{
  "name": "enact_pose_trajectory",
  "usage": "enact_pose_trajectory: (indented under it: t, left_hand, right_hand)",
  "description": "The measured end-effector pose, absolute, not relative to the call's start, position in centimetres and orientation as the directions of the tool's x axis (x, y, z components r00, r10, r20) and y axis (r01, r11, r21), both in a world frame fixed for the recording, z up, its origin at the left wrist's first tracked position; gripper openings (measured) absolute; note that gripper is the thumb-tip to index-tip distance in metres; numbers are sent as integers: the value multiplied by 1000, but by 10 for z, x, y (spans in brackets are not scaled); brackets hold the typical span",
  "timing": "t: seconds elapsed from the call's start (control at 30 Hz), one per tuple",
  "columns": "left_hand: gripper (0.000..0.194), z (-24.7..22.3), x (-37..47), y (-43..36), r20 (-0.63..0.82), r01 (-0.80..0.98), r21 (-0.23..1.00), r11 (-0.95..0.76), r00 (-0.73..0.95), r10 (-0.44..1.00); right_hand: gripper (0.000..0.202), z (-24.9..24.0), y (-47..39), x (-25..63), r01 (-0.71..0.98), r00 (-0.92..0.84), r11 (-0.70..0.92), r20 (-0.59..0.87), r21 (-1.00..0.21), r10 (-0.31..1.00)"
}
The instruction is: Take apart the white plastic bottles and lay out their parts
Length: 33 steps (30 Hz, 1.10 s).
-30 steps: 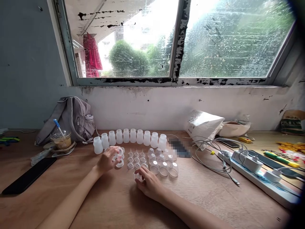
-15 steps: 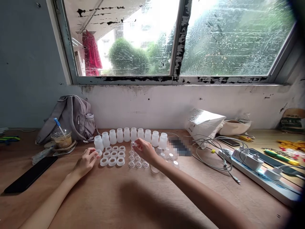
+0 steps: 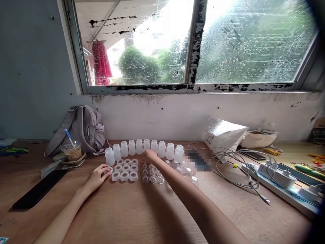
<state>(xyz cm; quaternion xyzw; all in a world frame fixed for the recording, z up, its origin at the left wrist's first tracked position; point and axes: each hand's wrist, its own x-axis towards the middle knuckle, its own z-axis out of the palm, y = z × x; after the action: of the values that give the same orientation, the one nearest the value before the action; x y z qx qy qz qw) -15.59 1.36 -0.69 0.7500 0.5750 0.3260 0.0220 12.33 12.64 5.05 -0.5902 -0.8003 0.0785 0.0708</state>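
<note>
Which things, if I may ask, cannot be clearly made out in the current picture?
All in the head view:
- Right hand: its fingertips, and anything in them, are hidden behind the hand itself.
- Clear domes: some are covered by the right forearm.
- Dark object beside the bottles: blurred by pixelation.
- Power strip: its near end is lost in the picture's dark edge.

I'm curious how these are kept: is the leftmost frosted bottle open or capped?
Open: the leftmost frosted bottle stands upright, its bare neck on top with no cap. Whether it holds anything, I cannot tell.

Streaked window (image 3: 251,51) above scuffed pale wall (image 3: 142,115)
</note>
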Motion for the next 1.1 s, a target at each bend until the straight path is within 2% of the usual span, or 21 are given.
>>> enact_pose_trajectory:
  t: [0.17,0.43,0.53,0.63,0.8,0.9,1.1]
  left_hand:
    - [19,-7,-155,14,483,840,434,-325,88,871]
    - [21,-2,-150,10,468,853,396,-341,132,874]
    - [22,-2,-151,8,448,865,355,-354,175,877]
    - [24,-1,-151,9,497,890,283,-357,182,848]
    - [23,7,-126,7,620,905,173,-388,206,757]
    - [20,22,-90,3,623,869,130,-477,302,721]
    - [13,40,-20,1,573,843,107,-527,381,726]
  right_hand:
    - [28,49,124,127,926,-313,317,52,-205,948]
    - [31,66,81,146,889,-361,416,265,-193,894]
    - [27,65,41,167,846,-433,508,346,-163,832]
    - [24,55,7,194,728,-543,679,524,-96,656]
    - [17,42,-5,231,687,-398,696,692,-210,602]
    - [16,39,1,237,685,-358,690,716,-233,598]
    - [18,24,-16,223,613,-483,766,675,-193,557]
